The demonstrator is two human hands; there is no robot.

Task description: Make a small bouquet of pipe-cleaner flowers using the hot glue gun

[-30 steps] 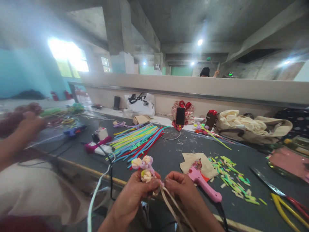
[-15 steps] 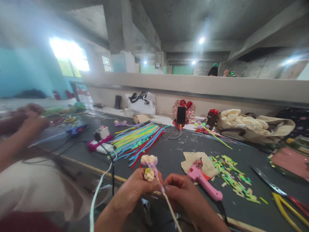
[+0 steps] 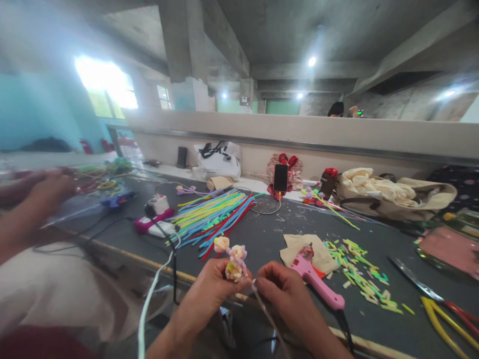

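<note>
Over the table's front edge, my left hand (image 3: pixel 213 287) is closed around a small flower made of fuzzy craft stems (image 3: pixel 237 253), with cream and lilac heads sticking up above the thumb. My right hand (image 3: pixel 280 290) pinches the flower's stem (image 3: pixel 266 314) just below the heads, and the stem hangs down from there. Right of my right hand, a pink hot glue gun (image 3: pixel 318 284) lies with its nozzle on folded beige cloth or paper (image 3: pixel 290 247). Beyond my hands is a pile of colourful pipe cleaners (image 3: pixel 213 214).
Short cut pieces (image 3: pixel 359 274) are scattered at right, near scissors (image 3: pixel 430 291) with yellow and red handles. A power strip (image 3: pixel 159 227) with cables sits left. A phone (image 3: pixel 280 178) leans at the back by a tote bag (image 3: pixel 404 199). At far left are a co-worker's hands (image 3: pixel 48 187).
The flower has turned in my left hand, so another cream head shows on its left. My right hand has shifted slightly along the stem. The co-worker's hands have moved left.
</note>
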